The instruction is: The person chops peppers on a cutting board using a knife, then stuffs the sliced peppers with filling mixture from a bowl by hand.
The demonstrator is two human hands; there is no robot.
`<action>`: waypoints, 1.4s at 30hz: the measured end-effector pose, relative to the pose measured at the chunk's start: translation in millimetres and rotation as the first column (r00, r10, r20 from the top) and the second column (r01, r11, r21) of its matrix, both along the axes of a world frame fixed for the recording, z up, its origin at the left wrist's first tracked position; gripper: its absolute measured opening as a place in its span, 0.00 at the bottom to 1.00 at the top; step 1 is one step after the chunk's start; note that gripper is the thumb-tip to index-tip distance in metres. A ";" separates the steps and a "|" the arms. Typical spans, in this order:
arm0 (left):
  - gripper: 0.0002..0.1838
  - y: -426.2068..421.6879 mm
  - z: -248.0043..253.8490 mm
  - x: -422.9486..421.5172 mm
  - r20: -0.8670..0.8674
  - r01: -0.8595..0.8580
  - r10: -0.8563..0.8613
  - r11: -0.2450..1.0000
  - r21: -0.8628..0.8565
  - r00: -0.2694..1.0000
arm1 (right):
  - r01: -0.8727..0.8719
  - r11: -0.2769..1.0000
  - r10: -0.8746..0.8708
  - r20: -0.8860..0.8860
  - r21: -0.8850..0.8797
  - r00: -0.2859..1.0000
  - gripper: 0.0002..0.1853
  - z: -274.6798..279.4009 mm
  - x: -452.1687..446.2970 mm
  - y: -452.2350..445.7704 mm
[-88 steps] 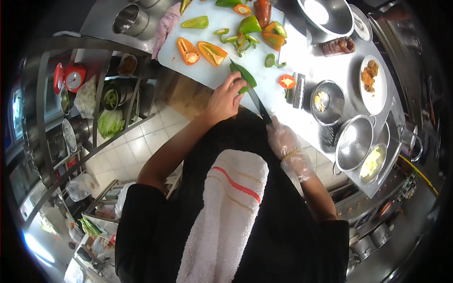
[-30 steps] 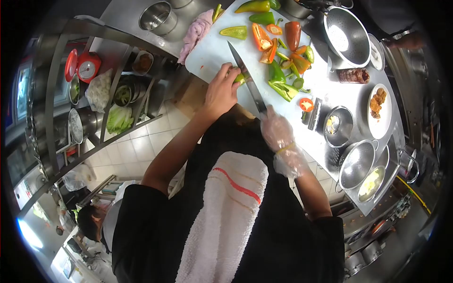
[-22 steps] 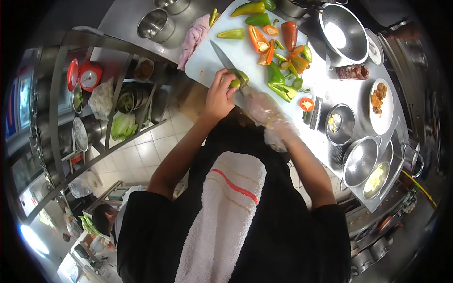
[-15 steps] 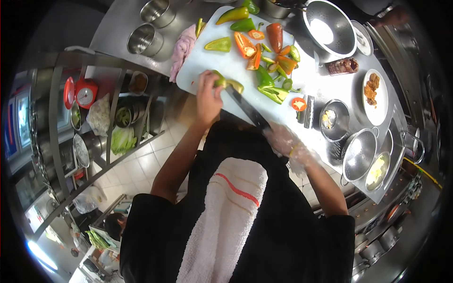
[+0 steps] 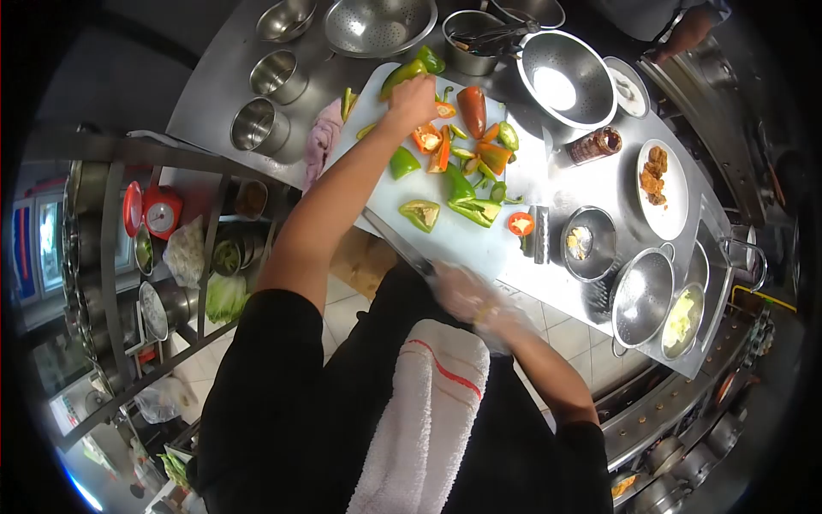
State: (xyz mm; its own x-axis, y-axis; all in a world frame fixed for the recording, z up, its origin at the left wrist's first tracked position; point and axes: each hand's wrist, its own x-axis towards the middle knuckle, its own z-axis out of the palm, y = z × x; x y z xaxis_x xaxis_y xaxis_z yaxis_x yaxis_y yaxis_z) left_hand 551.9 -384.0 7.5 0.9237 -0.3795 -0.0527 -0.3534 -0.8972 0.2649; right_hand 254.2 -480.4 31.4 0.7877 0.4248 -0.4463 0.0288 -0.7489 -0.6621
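My left hand [image 5: 414, 101] is stretched to the far part of the white cutting board [image 5: 377, 184], over the peppers there. Its fingertips are mostly hidden, so a grip cannot be made out. Just beyond it lies a long green pepper [image 5: 402, 77]. My right hand [image 5: 462, 291], in a clear plastic glove, is closed round the handle of a knife [image 5: 398, 242], its blade along the board's near edge. Nearest the blade lies a cut green pepper piece [image 5: 419, 215], inner side up. Another green piece [image 5: 404, 163], a red pepper [image 5: 471, 110] and several cut pieces are spread over the board.
A pink cloth [image 5: 323, 141] lies left of the board, beside steel containers [image 5: 259, 126]. To the right stand a colander [image 5: 568, 77], a jar [image 5: 594, 146], a plate of food [image 5: 664, 190] and steel bowls [image 5: 588, 244]. Another person's hand [image 5: 687, 34] shows at upper right.
My left hand has gone from the near edge to the far side of the board. The pepper it held now lies cut on the board. My right hand has drawn the knife back towards me.
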 end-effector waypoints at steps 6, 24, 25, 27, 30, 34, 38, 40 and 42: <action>0.26 27.2 11.6 -22.3 0.187 0.063 -0.002 0.946 -0.318 0.982 | 0.088 0.996 -0.090 0.162 0.018 0.983 0.11 -86.4 31.3 15.5; 0.17 111.4 -24.9 -214.4 0.048 -0.136 0.205 0.789 -0.600 0.977 | 0.095 0.946 -0.026 0.220 -0.310 0.975 0.12 1.6 -10.5 -13.9; 0.17 110.1 -22.7 -213.4 0.047 -0.136 0.204 0.790 -0.598 0.978 | 0.113 0.946 -0.051 0.204 -0.305 0.978 0.12 4.8 -8.1 -10.0; 0.17 108.6 -19.6 -214.0 0.044 -0.143 0.215 0.772 -0.619 0.976 | 0.103 0.951 -0.038 0.220 -0.293 0.975 0.14 -0.7 -3.5 -5.1; 0.16 108.4 -25.6 -213.5 0.048 -0.140 0.226 0.745 -0.652 0.973 | 0.064 0.960 0.015 0.278 -0.272 0.960 0.16 -23.5 10.6 5.7; 0.16 111.3 -34.7 -212.6 0.084 -0.103 0.217 0.727 -0.679 0.972 | -0.156 0.924 0.314 0.462 -0.349 0.829 0.14 -63.8 55.0 35.4; 0.17 117.4 -38.8 -211.4 0.061 -0.106 0.208 0.706 -0.700 0.976 | -0.344 0.743 0.623 0.404 -0.574 0.671 0.10 -57.5 72.7 37.3; 0.17 118.1 -46.6 -213.4 0.015 -0.130 0.209 0.664 -0.736 0.978 | -0.345 0.853 0.515 0.529 -0.391 0.674 0.10 -51.7 58.5 15.7; 0.18 118.7 -51.1 -208.8 0.108 -0.079 0.223 0.691 -0.718 0.969 | -0.002 0.981 0.003 0.005 -0.194 1.000 0.11 -41.7 34.4 1.8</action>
State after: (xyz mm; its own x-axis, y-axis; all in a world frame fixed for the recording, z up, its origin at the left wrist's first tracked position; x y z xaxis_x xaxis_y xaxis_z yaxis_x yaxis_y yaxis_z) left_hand 343.1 -265.3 -43.6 0.9373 -0.0926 0.3359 -0.3336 -0.5170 0.7883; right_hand 288.6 -478.5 -10.3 0.7896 0.3323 -0.5159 0.0340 -0.8631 -0.5038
